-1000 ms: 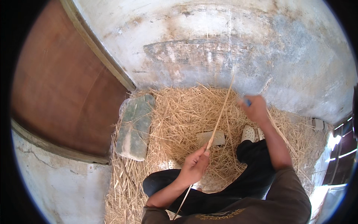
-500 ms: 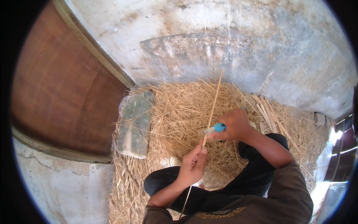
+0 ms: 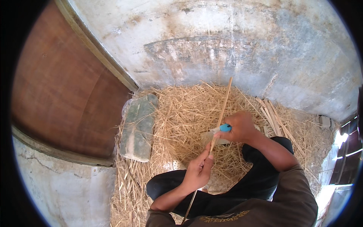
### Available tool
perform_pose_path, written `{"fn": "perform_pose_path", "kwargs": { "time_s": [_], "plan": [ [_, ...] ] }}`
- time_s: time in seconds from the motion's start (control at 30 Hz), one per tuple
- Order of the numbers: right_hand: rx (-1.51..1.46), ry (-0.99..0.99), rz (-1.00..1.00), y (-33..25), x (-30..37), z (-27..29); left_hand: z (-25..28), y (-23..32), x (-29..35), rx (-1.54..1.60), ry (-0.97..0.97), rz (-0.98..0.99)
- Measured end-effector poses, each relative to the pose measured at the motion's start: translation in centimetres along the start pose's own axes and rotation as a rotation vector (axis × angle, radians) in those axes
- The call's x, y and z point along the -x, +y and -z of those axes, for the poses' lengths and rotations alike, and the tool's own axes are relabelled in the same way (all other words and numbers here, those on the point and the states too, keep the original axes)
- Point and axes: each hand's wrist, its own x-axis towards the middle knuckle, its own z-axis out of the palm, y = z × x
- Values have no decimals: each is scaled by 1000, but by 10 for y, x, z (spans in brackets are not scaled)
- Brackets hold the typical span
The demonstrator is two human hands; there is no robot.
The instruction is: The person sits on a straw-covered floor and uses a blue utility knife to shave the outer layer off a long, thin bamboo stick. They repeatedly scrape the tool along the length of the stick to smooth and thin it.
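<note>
While the left hand pinches a long thin pale bamboo strip pointing toward twelve o'clock, the right hand grips a blue-handled knife against it.

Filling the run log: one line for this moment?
left hand: grips thin stick | right hand: blue-handled tool against stick | around: straw

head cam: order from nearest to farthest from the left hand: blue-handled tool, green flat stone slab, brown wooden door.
From the left hand:
1. blue-handled tool, just up and right, in the right hand.
2. green stone slab, on the straw to the upper left.
3. brown wooden door, far left, beyond the slab.
</note>
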Motion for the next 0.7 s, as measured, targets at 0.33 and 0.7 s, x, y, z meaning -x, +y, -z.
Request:
{"fn": "perform_pose_path", "kwargs": {
  "time_s": [0.33, 0.7],
  "plan": [
    [176, 139, -150, 51, -20, 9, -1, -1, 1, -57, 2, -5],
    [305, 166, -562, 120, -37, 40, -5, 0, 9, -42, -76, -17]
  ]
}}
